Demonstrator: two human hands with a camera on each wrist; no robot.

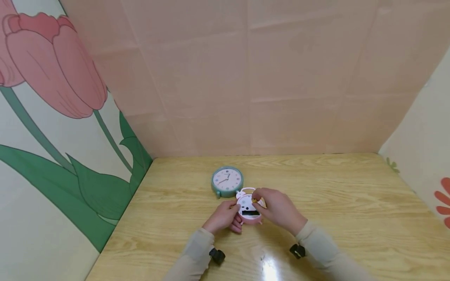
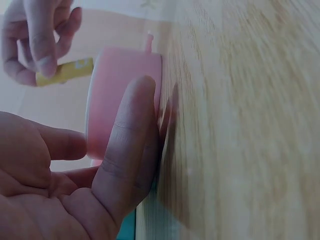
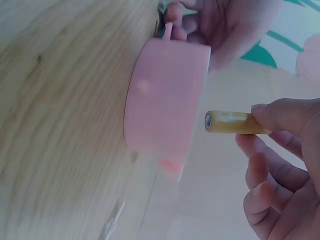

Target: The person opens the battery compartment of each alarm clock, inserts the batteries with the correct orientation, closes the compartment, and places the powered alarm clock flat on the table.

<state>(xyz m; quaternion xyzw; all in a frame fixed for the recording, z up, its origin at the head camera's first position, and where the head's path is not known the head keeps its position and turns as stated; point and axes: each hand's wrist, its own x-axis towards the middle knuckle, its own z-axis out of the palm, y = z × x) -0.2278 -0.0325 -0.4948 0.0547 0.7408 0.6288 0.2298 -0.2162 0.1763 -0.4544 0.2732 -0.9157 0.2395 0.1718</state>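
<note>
A pink alarm clock [image 1: 245,204] lies on its face on the table, its white back upward with a black slot [image 1: 250,213] in it. My left hand [image 1: 222,217] grips the clock's left side, thumb at the back's edge and fingers low along the pink casing [image 2: 122,75]. Above the right part of the back, my right hand [image 1: 279,207] pinches a yellow battery [image 3: 230,122] between thumb and fingers. One end of the battery points toward the clock; in the right wrist view a gap shows between them.
Just behind the pink clock, a teal alarm clock [image 1: 227,181] lies face up on the wooden table [image 1: 334,187]. A pinkish sheet [image 1: 246,78] covers the back wall. Painted panels with flowers stand left and right. Each wrist wears a small black camera [image 1: 216,255].
</note>
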